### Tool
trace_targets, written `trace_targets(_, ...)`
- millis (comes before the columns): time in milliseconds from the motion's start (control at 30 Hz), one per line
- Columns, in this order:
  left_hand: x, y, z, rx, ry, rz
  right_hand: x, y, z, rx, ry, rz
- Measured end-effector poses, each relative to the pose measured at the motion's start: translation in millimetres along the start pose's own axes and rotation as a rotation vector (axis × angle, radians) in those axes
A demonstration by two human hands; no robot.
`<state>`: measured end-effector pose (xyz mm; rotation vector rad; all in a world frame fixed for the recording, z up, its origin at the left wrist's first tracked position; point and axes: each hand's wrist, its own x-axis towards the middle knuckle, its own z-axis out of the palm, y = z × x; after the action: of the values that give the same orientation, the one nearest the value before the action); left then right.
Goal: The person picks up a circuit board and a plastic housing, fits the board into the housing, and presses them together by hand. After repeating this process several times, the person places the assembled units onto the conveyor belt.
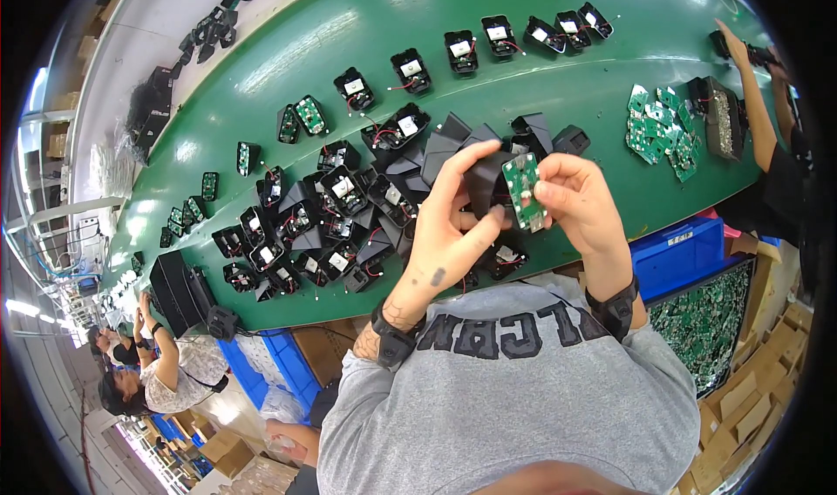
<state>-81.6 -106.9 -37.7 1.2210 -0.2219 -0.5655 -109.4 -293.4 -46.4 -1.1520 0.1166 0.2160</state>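
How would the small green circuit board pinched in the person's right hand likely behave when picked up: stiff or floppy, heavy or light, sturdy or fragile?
The small green circuit board probably stays stiff: it stands flat and straight though the right hand pinches only one edge. It seems light, since fingertips alone carry it. It may be fragile, as small parts sit exposed on its face beside the black plastic housing in the left hand.

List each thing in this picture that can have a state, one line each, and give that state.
Left hand: raised, gripping the black plastic housing shell.
Right hand: raised, pinching the small green circuit board.
Small green circuit board: upright, against the shell.
Heap of black housings on the green belt: open, red wires showing.
Pile of loose green boards: lying flat, jumbled.
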Motion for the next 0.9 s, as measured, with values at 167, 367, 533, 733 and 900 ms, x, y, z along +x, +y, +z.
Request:
trace_targets(167,6.0,-17.9,-4.9,0.32,0.169,0.256,-3.3,7.1,13.3,0.035,0.086,-0.026)
trace_targets(367,6.6,-11.8,3.1,0.095,0.148,0.105,-3.0,-1.5,17.2,-0.151,0.178,-0.095)
trace_targets(533,4.6,-1.8,0.5,-0.092,0.007,0.118,-1.0,-6.2,24.4,-0.292,0.24,-0.091)
trace_targets(733,1.5,-4.0,6.1,-0.009,0.007,0.023,0.0,-29.2,19.3,-0.533,0.225,0.175)
trace_targets(900,1.6,-7.7,3.1,-0.053,-0.087,0.059,5.7,-17.7,12.6,-0.656,0.165,-0.158)
